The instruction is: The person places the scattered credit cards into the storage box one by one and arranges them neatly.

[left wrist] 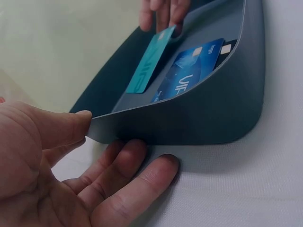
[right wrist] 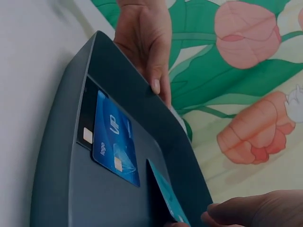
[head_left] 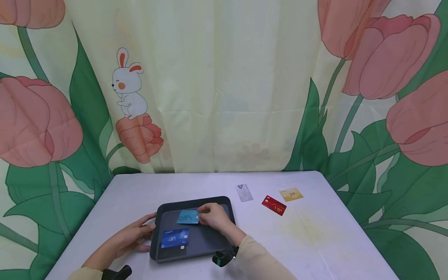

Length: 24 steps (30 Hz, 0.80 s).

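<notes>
A dark grey tray (head_left: 224,204) sits on the white table near the front edge. Inside lies a blue VIP card (head_left: 175,238) on top of a black card (right wrist: 85,118). My right hand (head_left: 202,214) pinches a teal VIP card (head_left: 188,217) by one end, tilted, with its far end down on the tray floor beside the blue card (left wrist: 189,75). My left hand (head_left: 148,233) holds the tray's left rim (left wrist: 227,109): the thumb is on top and the fingers lie against the outer wall. The teal card (left wrist: 149,64) stands slanted in the left wrist view.
Three more cards lie on the table to the tray's right: a pale grey one (head_left: 244,193), a red VIP one (head_left: 274,205) and a gold one (head_left: 291,194). A flower-print curtain (head_left: 224,97) hangs behind the table.
</notes>
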Available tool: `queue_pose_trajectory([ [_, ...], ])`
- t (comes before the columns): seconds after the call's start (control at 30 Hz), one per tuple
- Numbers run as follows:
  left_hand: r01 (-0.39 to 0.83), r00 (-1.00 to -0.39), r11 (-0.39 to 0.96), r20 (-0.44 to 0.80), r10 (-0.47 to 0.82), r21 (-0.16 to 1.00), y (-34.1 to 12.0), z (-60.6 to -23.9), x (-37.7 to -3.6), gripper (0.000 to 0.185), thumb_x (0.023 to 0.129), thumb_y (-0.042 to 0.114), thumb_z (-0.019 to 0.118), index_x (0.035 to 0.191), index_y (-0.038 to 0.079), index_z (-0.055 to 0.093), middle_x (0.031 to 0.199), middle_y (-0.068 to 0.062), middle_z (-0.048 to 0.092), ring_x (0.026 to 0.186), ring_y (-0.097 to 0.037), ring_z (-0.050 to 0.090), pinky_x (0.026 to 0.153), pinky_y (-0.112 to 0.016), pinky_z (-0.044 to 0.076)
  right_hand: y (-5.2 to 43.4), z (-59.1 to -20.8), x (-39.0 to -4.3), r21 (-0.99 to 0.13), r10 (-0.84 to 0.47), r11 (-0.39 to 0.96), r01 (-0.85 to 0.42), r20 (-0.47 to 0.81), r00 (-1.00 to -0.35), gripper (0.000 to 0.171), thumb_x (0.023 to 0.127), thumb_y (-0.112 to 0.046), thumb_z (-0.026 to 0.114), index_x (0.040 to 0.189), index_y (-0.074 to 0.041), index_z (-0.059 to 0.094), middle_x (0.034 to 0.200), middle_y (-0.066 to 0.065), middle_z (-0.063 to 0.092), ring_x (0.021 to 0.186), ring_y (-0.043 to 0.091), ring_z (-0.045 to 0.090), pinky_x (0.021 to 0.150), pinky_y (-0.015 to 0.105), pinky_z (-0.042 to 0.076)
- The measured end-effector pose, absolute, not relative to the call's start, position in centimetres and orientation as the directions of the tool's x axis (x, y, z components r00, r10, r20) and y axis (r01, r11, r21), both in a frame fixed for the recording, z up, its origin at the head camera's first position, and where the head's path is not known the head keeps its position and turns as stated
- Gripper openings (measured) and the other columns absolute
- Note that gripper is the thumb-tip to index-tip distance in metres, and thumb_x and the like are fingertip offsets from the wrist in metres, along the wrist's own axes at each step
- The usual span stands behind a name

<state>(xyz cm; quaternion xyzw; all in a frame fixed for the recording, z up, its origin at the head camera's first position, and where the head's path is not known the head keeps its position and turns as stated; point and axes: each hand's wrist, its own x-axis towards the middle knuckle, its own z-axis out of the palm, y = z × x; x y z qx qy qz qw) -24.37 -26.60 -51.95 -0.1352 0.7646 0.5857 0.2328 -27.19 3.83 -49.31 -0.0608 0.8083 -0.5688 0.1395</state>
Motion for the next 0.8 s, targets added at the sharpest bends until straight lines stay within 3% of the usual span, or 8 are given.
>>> queue_pose_trajectory([
  [0.2, -0.477, -0.856, 0.276, -0.512, 0.068, 0.834, -26.6, -51.9, -24.3, 0.061, 0.107, 0.020, 0.056, 0.162, 0.017, 0.030, 0.118, -0.019, 0.061, 0.100, -0.028, 0.060, 0.076, -0.043, 0.062, 3.0, -49.1, -27.2, -0.942, -0.273, 0.328, 0.066, -0.161, -0.948, 0.024, 0.098, -0.008, 0.068, 0.120, 0.002, 0.072, 0.105, 0.008, 0.073, 0.087, 0.014, 0.072, 0.077, 0.028, 0.061],
  [0.43, -0.478, -0.857, 0.270, -0.511, 0.066, 0.836, -26.6, -52.0, -24.3, 0.061, 0.107, 0.022, 0.056, 0.162, 0.017, 0.031, 0.119, -0.019, 0.061, 0.101, -0.029, 0.060, 0.077, -0.044, 0.062, 2.0, -49.0, -27.2, -0.959, -0.313, 0.273, 0.074, -0.161, -0.936, 0.028, 0.100, -0.010, 0.066, 0.123, 0.005, 0.069, 0.113, 0.014, 0.072, 0.104, 0.032, 0.074, 0.085, 0.037, 0.061],
  [0.8, -0.473, -0.859, 0.271, -0.507, 0.070, 0.839, -26.8, -51.9, -24.1, 0.062, 0.107, 0.025, 0.058, 0.162, 0.016, 0.031, 0.120, -0.019, 0.062, 0.102, -0.029, 0.061, 0.077, -0.043, 0.062, 0.5, -48.8, -27.3, -0.952, -0.351, 0.299, 0.066, -0.174, -0.920, 0.026, 0.101, -0.014, 0.066, 0.119, 0.003, 0.073, 0.113, 0.012, 0.073, 0.098, 0.024, 0.075, 0.086, 0.037, 0.061],
])
